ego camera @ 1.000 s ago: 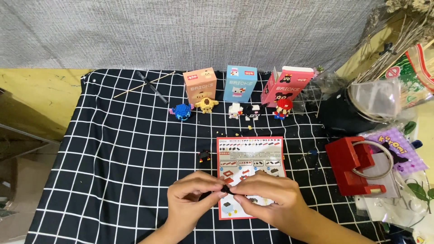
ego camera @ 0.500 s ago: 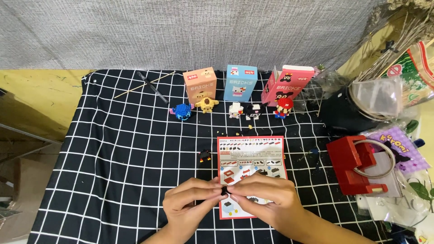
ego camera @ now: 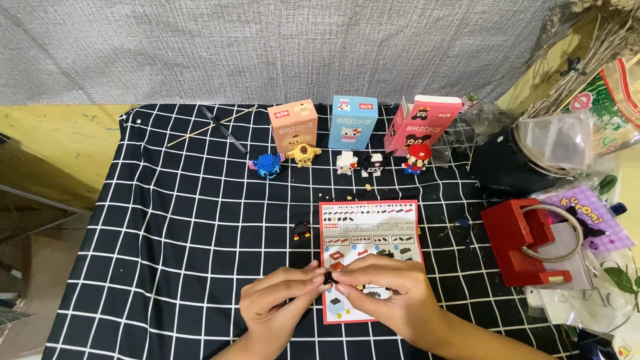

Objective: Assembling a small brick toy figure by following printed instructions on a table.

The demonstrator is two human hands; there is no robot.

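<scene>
Head view showed both hands meeting low over the table's near edge — the left hand (ego camera: 280, 303) and the right hand (ego camera: 387, 300) came together fingertip to fingertip, pinched on a tiny black brick piece (ego camera: 328, 277) held between them just above the instruction sheet (ego camera: 370, 230). Each hand was closed on that piece; how the parts sat against each other was too small to tell. The right hand covered the sheet's lower part. A small dark part-built bit (ego camera: 301, 231) lay on the checked black cloth (ego camera: 167, 220) just left of the sheet, apart from the hands.

Along the far edge stood three boxes — orange box (ego camera: 292, 125), blue box (ego camera: 353, 121), pink box (ego camera: 424, 123) — with a row of finished brick figures (ego camera: 343, 160) in front. A red brick block (ego camera: 520, 240) sat at the right edge.

To press well here, I judged, the studs needed squaring up first, thumbs pushing straight and evenly — a skewed squeeze could pop so small a piece loose onto the dark cloth.
</scene>
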